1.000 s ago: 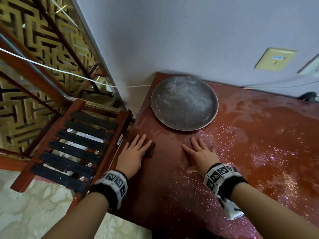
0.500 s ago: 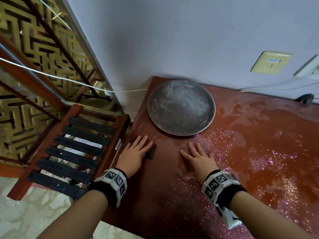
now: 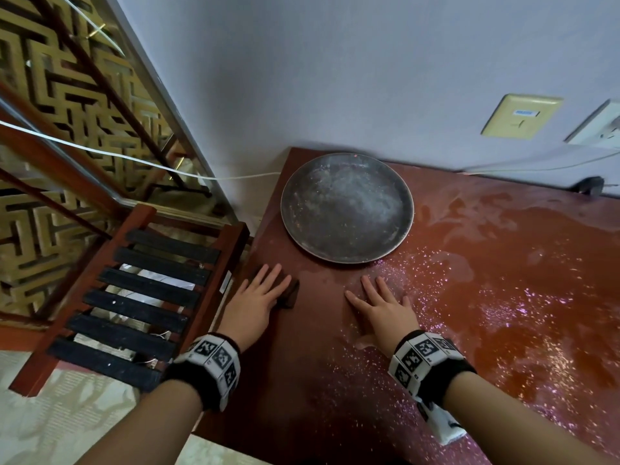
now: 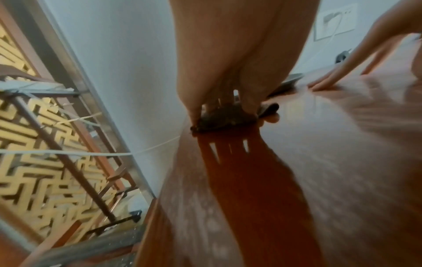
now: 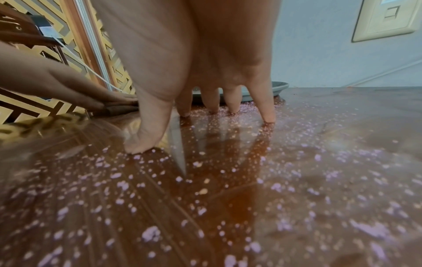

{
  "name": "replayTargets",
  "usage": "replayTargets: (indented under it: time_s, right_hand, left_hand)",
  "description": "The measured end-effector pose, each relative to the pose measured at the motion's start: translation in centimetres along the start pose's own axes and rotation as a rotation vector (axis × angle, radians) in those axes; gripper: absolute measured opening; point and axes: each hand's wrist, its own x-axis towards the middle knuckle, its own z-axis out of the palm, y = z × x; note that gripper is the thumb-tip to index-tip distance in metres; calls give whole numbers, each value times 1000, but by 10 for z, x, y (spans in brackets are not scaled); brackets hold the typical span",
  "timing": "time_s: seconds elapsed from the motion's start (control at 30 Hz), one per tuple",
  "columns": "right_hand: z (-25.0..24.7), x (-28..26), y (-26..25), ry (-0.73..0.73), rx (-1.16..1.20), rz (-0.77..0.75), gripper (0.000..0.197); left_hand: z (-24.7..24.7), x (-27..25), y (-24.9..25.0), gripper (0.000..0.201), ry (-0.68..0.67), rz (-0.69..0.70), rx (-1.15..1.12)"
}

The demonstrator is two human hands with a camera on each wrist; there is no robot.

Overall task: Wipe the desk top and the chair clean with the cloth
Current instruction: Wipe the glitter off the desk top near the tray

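The reddish-brown desk top [image 3: 486, 297] is shiny and strewn with pale crumbs and dust. My left hand [image 3: 258, 300] lies flat with straight fingers on a dark brown cloth [image 3: 289, 293] near the desk's left edge; the cloth [image 4: 224, 117] shows under the fingertips in the left wrist view. My right hand [image 3: 382, 305] presses flat on the desk among the crumbs, fingers [image 5: 267, 108] spread, just in front of the metal tray. A wooden chair [image 3: 141, 297] with black slats stands left of the desk.
A round grey metal tray [image 3: 347, 208] sits at the desk's back left corner. A white cable [image 3: 134, 159] runs along the wall, with a yellow wall plate [image 3: 520, 117] and a white socket [image 3: 597, 129] behind. A patterned gold screen [image 3: 50, 95] stands at left.
Both hands stay flat in nearly the same spots on the desk; only the head view has shifted slightly.
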Motion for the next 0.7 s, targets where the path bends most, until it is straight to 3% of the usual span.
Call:
replayTargets:
  time_s: [0.27,0.37,0.57,0.7]
  right_hand:
    - [-1,0,0,-11,11,2,98]
    - [-1,0,0,-10,6,0,98]
    - [-1,0,1,1,7,-6,99]
    - [1,0,1,9,8,-2,99]
  left_hand:
    - [-40,86,-12,54,-107,-78,-1]
    - [-38,78,-8,55,-96,-76,-14]
    - [-3,17,-10,53,85,-18,-118]
    - [-14,39,-10,53,-5,-67,-86]
